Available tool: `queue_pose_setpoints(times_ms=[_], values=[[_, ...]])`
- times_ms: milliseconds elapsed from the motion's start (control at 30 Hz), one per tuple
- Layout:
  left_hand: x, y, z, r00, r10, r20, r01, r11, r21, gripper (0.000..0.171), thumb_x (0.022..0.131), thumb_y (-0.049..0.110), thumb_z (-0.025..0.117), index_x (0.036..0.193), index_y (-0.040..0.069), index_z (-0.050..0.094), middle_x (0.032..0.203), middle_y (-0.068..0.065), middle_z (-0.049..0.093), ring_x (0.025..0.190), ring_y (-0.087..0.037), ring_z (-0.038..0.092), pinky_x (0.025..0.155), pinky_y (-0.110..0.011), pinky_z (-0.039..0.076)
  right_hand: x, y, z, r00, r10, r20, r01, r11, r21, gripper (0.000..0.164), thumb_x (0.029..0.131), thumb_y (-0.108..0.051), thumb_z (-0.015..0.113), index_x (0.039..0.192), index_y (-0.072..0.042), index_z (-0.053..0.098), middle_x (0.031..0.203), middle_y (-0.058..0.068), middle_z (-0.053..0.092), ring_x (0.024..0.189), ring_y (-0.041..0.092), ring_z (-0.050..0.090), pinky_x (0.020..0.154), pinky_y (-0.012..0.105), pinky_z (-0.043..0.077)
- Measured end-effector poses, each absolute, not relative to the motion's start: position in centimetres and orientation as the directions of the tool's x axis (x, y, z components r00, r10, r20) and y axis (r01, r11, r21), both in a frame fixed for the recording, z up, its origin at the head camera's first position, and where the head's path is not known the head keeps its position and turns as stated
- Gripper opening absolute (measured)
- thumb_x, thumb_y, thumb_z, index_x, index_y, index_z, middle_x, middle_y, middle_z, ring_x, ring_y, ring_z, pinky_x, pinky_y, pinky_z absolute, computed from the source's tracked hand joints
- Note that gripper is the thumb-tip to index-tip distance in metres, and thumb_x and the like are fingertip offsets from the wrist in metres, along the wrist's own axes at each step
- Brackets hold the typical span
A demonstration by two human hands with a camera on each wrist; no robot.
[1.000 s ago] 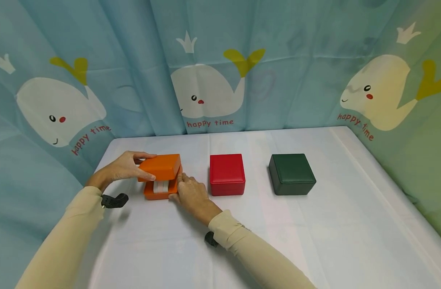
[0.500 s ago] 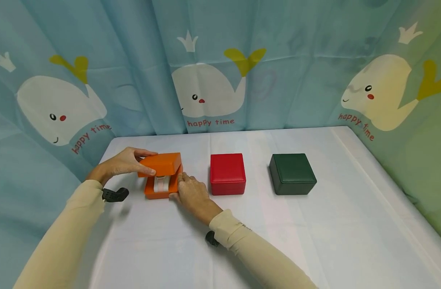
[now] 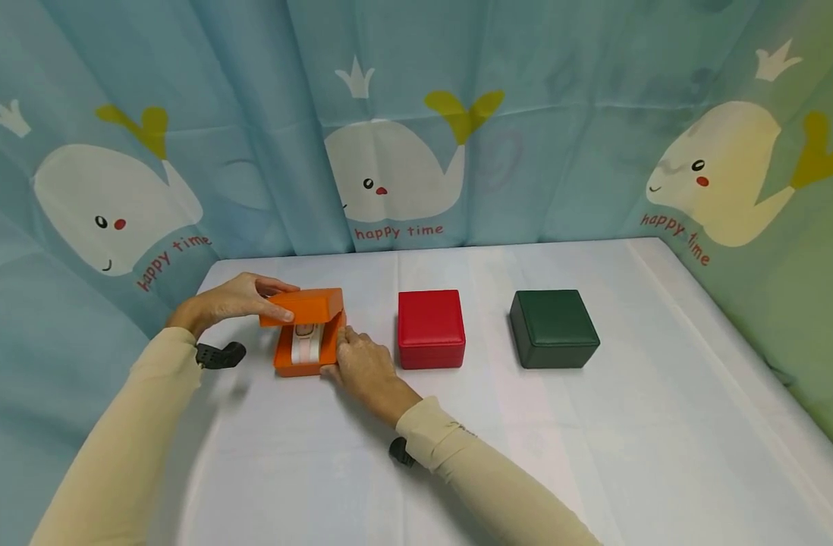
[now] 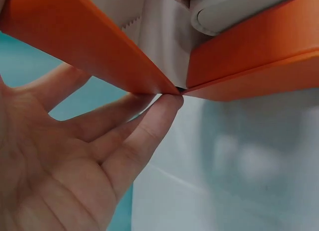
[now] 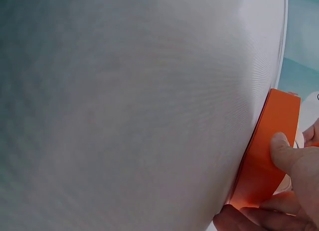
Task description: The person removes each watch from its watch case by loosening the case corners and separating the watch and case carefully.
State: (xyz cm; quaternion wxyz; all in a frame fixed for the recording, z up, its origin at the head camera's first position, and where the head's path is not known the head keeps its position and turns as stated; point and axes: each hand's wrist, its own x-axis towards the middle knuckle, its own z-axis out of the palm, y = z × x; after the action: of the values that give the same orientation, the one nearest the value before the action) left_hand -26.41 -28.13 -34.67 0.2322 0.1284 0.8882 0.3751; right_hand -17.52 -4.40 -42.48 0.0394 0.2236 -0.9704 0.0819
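Observation:
An orange watch box (image 3: pixel 297 371) sits on the left of the table, its lid (image 3: pixel 310 306) partly raised. Inside, a watch with a pale strap (image 3: pixel 306 345) shows under the lid. My left hand (image 3: pixel 234 297) grips the lid, thumb at the front edge and fingers behind; in the left wrist view its fingers reach the hinge beneath the lid's orange back (image 4: pixel 70 39). My right hand (image 3: pixel 369 373) holds the base at its right side, and the right wrist view has the thumb pressed on the orange wall (image 5: pixel 264 146).
To the right of the orange box stand a closed red box (image 3: pixel 430 329) and a closed dark green box (image 3: pixel 554 329). A white cloth covers the table (image 3: pixel 498 447). Behind it hangs a blue curtain (image 3: pixel 546 174) with printed whales.
My left hand has lifted the lid further and tipped it back, so more of the watch shows. The right hand stays on the base. The red and green boxes have not moved.

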Motion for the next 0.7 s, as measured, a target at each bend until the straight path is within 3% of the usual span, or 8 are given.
queue_pose_setpoints(times_ms=[433, 700], values=[[-27.3, -28.2, -34.5, -0.830, 0.389, -0.399, -0.019, 0.696, 0.718, 0.069, 0.089, 0.039, 0.076, 0.145, 0.004, 0.056, 0.151, -0.022, 0.046, 0.133, -0.035, 0.045, 0.109, -0.056, 0.037, -17.5, -4.4, -42.7, -0.896, -0.433, 0.096, -0.443, 0.883, -0.153, 0.072, 0.095, -0.050, 0.068, 0.147, -0.003, 0.054, 0.146, 0.010, 0.056, 0.119, 0.021, 0.060, 0.084, 0.034, 0.058], [-27.8, -28.1, -34.5, -0.827, 0.383, -0.412, -0.115, 0.601, 0.791, 0.070, 0.096, 0.032, 0.068, 0.147, -0.011, 0.045, 0.142, -0.023, 0.052, 0.112, -0.021, 0.057, 0.100, -0.040, 0.049, -17.5, -4.3, -42.5, -0.896, -0.433, 0.100, -0.444, 0.883, -0.152, 0.072, 0.095, -0.050, 0.068, 0.147, -0.003, 0.053, 0.145, 0.010, 0.056, 0.119, 0.022, 0.060, 0.084, 0.035, 0.058]])
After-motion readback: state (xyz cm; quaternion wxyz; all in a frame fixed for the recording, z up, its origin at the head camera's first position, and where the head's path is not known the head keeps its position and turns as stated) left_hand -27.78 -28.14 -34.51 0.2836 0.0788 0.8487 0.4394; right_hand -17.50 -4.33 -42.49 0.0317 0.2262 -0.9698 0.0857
